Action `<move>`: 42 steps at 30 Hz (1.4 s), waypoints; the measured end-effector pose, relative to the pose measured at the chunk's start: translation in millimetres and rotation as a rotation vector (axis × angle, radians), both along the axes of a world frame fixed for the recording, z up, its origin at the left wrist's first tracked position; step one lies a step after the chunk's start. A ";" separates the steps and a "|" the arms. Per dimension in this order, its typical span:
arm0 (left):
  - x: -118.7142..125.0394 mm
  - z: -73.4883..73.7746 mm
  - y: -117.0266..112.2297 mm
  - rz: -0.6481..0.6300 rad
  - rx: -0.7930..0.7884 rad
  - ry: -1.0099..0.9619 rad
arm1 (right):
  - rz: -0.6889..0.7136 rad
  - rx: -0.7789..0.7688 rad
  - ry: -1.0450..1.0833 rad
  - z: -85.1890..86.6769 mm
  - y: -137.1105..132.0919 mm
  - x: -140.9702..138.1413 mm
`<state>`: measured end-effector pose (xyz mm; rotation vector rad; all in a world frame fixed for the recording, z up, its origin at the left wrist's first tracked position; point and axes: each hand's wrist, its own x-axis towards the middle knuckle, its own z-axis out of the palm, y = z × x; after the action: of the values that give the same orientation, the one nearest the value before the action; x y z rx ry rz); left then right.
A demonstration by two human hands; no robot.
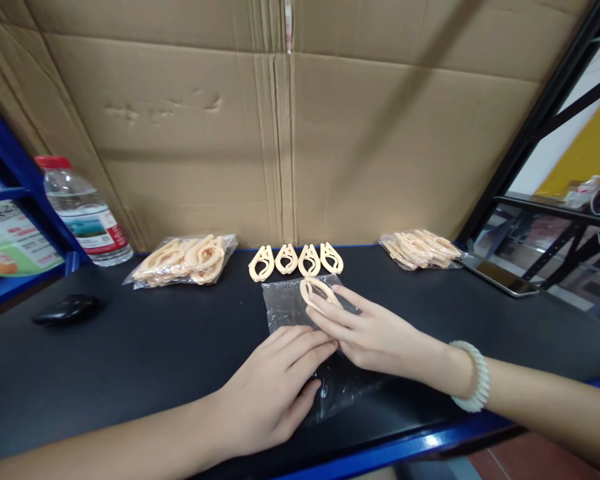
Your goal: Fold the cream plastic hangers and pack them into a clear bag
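Observation:
A clear plastic bag (281, 305) lies flat on the black tabletop in front of me. My right hand (375, 331), with a pale beaded bracelet at the wrist, has its fingers on a peach-coloured folded plastic hanger (307, 291) over the bag. My left hand (277, 383) grips the near part of the bag, its fingertips touching the right hand. The bag's opening is hidden by my hands. Just beyond, several matching folded hangers stand out in a row, among them one hanger (255, 267) at the left end.
Bagged hangers (180, 261) lie at the back left, and another filled bag (420, 249) at the back right beside a phone (500, 276). A black mouse (67, 309) and a water bottle (87, 217) are on the left. Cardboard (190, 133) walls the back.

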<state>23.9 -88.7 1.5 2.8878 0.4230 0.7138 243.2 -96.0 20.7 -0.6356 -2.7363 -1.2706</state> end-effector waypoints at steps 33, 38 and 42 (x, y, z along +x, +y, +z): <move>-0.8 0.0 1.8 -0.001 -0.036 -0.005 | 0.243 -0.431 0.570 22.3 28.1 35.1; -1.3 3.0 1.8 -0.031 -0.011 -0.042 | -0.294 -0.397 0.376 14.7 117.5 67.6; -2.0 4.7 1.0 -0.041 -0.004 -0.014 | -0.371 -0.431 0.265 2.0 161.7 70.8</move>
<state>21.9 -87.7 6.2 2.8767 0.3620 0.7249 314.0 65.7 22.6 -1.2927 -2.7520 -0.5639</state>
